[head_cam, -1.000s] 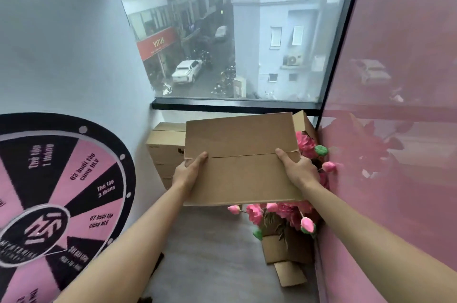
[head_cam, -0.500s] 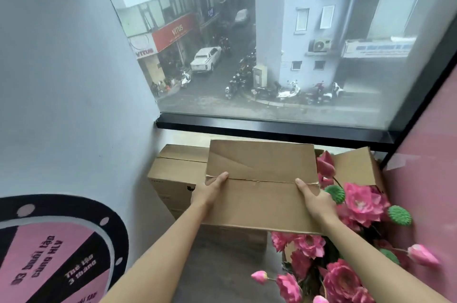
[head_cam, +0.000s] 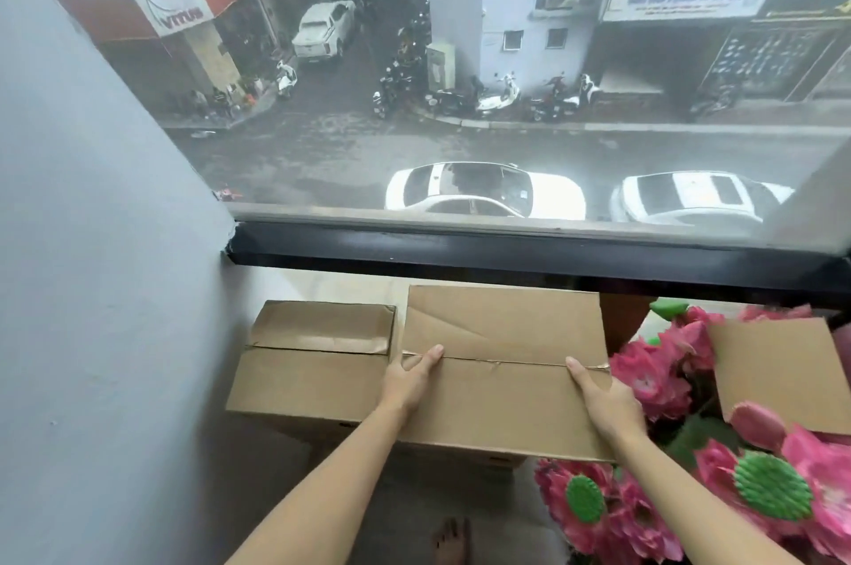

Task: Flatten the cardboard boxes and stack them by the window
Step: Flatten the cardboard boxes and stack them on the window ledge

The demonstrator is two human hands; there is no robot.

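Toes of my bare foot show at the bottom edge on the grey floor. To my right, pink fabric-looking flowers with round green centres crowd in, their petals pressing right up beside my right wrist and blocking that side. A loose brown cardboard flap sticks up among the blooms.

My left hand grips the left edge of the flattened box, thumb lying on top along the crease, the other fingers tucked under where I cannot see them. My right hand holds the right edge the same way, thumb on top, fingers wrapped below. The box is a plain brown rectangle of matte cardboard, creased across the middle with a torn strip of tape along the fold and a diagonal wrinkle in the far panel. It sits between the flowers and a closed box on the left; whether it rests on what lies beneath, I cannot tell.

That closed box is the same dull brown, taped shut, standing just beside the blue-grey painted wall.

Beyond both boxes runs a pale sill, then the black window frame, smooth and dark. Through the glass lies a wet street with two white cars parked below.
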